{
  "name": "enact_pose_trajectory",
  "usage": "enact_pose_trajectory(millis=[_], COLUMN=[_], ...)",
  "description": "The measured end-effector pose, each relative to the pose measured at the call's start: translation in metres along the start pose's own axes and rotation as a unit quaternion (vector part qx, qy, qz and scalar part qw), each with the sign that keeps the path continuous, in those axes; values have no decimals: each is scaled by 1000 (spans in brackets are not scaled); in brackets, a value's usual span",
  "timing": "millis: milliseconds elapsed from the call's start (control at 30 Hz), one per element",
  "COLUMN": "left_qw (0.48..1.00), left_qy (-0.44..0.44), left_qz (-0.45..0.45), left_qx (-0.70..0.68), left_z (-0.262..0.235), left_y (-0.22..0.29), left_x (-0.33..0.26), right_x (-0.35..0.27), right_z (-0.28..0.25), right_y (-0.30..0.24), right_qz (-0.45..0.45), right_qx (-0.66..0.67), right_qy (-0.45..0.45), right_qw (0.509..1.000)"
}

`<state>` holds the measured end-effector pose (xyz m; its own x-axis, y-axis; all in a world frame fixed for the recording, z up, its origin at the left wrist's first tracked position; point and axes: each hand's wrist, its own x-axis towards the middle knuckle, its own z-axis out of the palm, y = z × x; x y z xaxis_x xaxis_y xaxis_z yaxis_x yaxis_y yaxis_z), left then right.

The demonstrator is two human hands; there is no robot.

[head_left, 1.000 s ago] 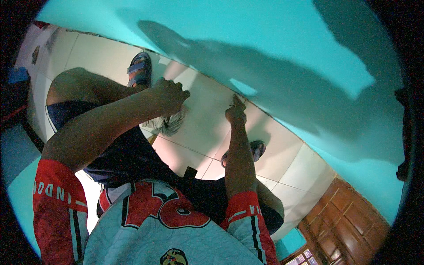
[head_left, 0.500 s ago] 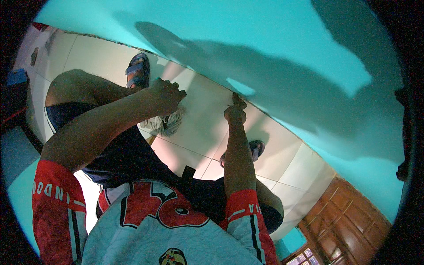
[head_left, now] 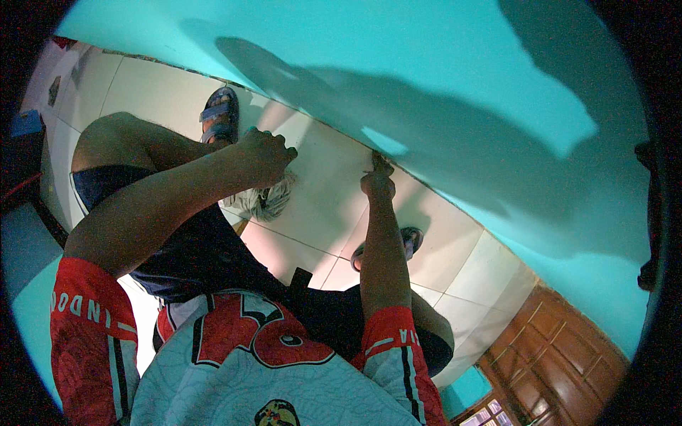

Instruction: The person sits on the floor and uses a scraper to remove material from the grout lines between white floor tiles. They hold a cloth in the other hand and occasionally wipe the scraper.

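Two hands out over the tiled floor [head_left: 312,238], neither drawn back, so I read the work as underway. Right hand [head_left: 379,177] is at the floor's wall-side edge, fingertips down by the seam where floor meets the turquoise wall [head_left: 455,64]. Can't split that seam into a done part and a part left: no clear difference along it, and shadow covers much of the area. Amount left: can't tell.

Pose: right forearm runs nearly straight up from the red-cuffed sleeve, wrist close to in line, fingers bent and bunched. Too dark to say whether they pinch anything or just touch the edge. Left forearm comes in on a diagonal from lower left; left hand [head_left: 263,157] hangs farther from the wall edge, fingers curled in, knuckles up. Contents of that curl are hidden; can't call it gripping.

Crumpled pale bundle [head_left: 268,202], cloth or plastic, sits just below the left hand, inward from the wall edge; contact unclear. Left sandal [head_left: 219,113] is near the same edge, right sandal [head_left: 412,241] beside the right forearm.
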<state>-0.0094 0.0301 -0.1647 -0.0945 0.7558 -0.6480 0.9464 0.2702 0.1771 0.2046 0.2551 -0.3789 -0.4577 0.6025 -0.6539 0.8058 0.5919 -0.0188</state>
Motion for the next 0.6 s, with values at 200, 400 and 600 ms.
enact_pose_trajectory(millis=[200, 400, 600], left_qw=[1000, 1000, 1000], left_qy=[-8, 3, 21], left_qz=[-3, 6, 2], left_qx=[8, 11, 11], left_z=[-2, 1, 4], left_y=[0, -1, -5], left_x=[2, 1, 1], right_x=[-3, -12, 21], right_z=[-26, -22, 43], right_y=[-14, -12, 8], right_qz=[28, 3, -30], right_qx=[-94, -16, -44], right_qy=[-148, -76, 123], right_qw=[984, 997, 991])
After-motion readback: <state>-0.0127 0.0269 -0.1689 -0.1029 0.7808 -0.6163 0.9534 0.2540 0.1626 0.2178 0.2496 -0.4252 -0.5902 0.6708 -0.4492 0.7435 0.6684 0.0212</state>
